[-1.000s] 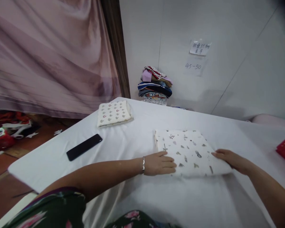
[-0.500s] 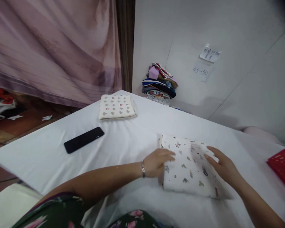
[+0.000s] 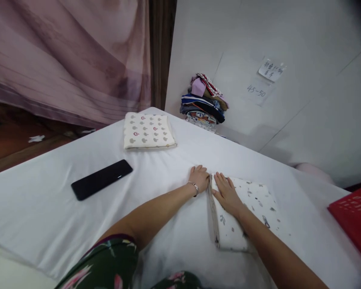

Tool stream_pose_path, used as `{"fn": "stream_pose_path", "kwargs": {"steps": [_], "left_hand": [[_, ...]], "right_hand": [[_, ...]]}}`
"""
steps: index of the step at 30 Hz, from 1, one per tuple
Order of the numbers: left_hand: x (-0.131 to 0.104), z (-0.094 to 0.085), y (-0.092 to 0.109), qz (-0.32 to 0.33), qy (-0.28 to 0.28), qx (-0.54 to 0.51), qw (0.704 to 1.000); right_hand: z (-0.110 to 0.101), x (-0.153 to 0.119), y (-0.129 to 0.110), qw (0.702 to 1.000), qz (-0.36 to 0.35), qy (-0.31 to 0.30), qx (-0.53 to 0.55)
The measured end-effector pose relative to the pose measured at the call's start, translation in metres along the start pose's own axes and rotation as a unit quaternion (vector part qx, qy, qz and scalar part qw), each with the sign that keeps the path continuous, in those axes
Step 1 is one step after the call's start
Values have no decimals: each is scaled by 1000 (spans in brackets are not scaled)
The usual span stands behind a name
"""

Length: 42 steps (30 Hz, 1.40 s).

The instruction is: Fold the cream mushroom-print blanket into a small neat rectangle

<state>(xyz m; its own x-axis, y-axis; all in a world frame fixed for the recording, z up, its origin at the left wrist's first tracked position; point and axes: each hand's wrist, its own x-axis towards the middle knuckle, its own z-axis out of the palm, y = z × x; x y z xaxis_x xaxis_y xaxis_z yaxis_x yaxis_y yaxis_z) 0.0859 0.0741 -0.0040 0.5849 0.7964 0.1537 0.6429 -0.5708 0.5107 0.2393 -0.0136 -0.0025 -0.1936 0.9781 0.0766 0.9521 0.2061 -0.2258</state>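
A white cloth point(image 3: 233, 235) printed with small leaves lies folded in front of me, its layered edge facing left. My right hand point(image 3: 228, 197) rests flat on its upper left part, fingers stretched out, holding nothing. Beside the far left corner of the cloth is my left hand point(image 3: 199, 179), palm down with its fingers apart. It is at the layered edge; whether it touches the edge I cannot tell. My right forearm hides part of the cloth. Farther back lies a second folded cloth point(image 3: 149, 131), cream with grey and red motifs.
A black phone point(image 3: 102, 179) lies on the white-covered table point(image 3: 162, 172) at left. A red printed item point(image 3: 353, 214) is at the right edge. Several folded fabrics point(image 3: 203, 102) are stacked beyond the table by the wall. A pink curtain point(image 3: 78, 60) hangs at far left.
My right hand has moved left across the leaf-printed cloth and now presses flat on it. My left hand has slid off the cloth to its far left corner. The view has shifted slightly.
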Motion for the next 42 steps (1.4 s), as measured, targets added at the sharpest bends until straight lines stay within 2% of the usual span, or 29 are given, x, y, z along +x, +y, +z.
{"fn": "stream_pose_path", "kwargs": {"steps": [5,10,15,18,24,30,37,39,42], "left_hand": [[2,5,-6,-8,15,-15,1000],[5,6,-4,-32,7,-45,998],[4,5,-3,-44,1,-54,998],[3,5,-4,-38,3,-35,999],[3,8,-4,-3,-16,-19,1000],[6,4,0,4,-19,-79,997],[9,4,4,-27,-24,-130,991],[11,6,5,-53,-17,-198,979],[14,8,9,-112,-15,-363,925]], "right_hand": [[-7,1,3,998,23,-17,52],[-28,28,19,989,81,16,126],[-44,57,35,961,98,-111,235],[-49,64,37,957,77,-125,251],[-59,57,33,948,30,-118,293],[-69,45,29,945,42,-116,303],[-74,41,25,938,34,-102,330],[-78,40,24,932,42,-104,344],[-87,36,23,921,46,-111,370]]}}
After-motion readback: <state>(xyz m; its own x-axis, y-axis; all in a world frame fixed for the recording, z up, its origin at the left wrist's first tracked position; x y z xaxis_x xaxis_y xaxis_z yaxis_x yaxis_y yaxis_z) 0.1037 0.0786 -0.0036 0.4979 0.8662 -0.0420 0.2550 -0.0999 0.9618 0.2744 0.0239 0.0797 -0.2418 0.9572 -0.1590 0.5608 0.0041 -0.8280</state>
